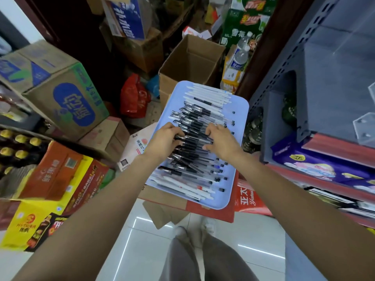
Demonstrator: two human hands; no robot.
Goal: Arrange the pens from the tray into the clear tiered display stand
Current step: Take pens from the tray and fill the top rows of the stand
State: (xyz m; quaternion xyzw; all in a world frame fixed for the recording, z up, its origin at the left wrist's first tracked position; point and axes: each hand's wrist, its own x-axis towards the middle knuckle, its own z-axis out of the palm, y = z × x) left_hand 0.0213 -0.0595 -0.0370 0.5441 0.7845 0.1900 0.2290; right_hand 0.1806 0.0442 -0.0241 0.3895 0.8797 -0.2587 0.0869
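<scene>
Glossy white tile floor [142, 250], stacked cardboard boxes [60, 94] left, grey metal shelving [316, 63] right

left hand [165, 138] fingertips: curling down among the pens [199, 136], their ends lying hidden.
right hand [220, 139] fingertips: dipping into the same pile, grip unclear.
tray [242, 110] floor: lying mostly covered by pens.
clear display stand [365, 128]: running off the right edge, only a corner showing.
carton print at left [74, 104]: blurring, unreadable.
box under tray [205, 209]: mostly covered.
</scene>
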